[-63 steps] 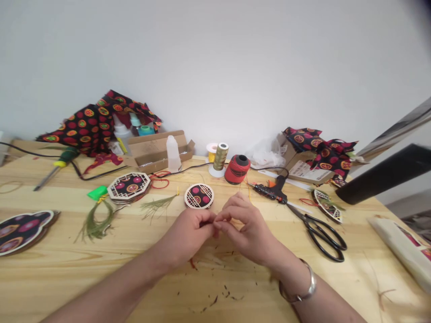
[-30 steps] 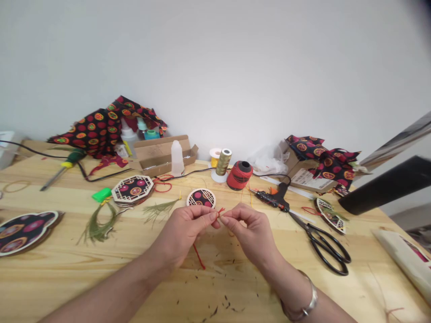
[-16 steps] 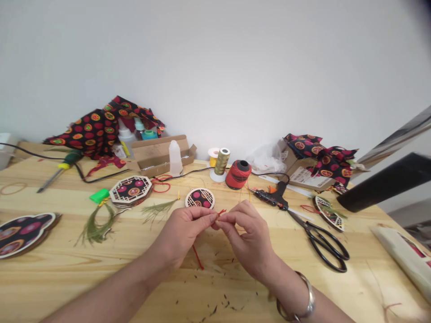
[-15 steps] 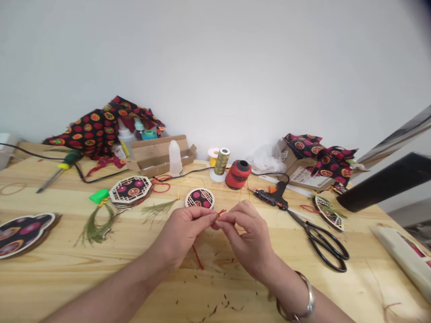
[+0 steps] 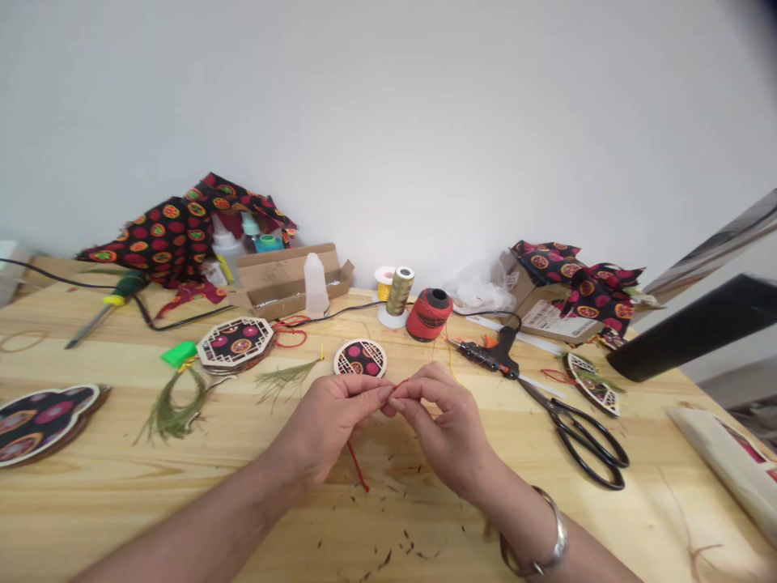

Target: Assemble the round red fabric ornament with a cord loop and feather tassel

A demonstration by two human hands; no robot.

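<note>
My left hand and my right hand meet fingertip to fingertip above the wooden table, both pinched on a thin red cord. One end of the cord pokes up between the fingertips and the other hangs down under my left palm to the table. Just beyond my fingers lies a small round wooden lattice ornament with dark patterned fabric. A silver bangle sits on my right wrist.
Black scissors and a glue gun lie to the right. A red thread spool, gold spool, cardboard box, octagonal ornament, green tassel, screwdriver and patterned fabric fill the back.
The hands rose off the table and a red cord end came up between the fingertips; in the last half second the right fingers curled in slightly closer to the left.
</note>
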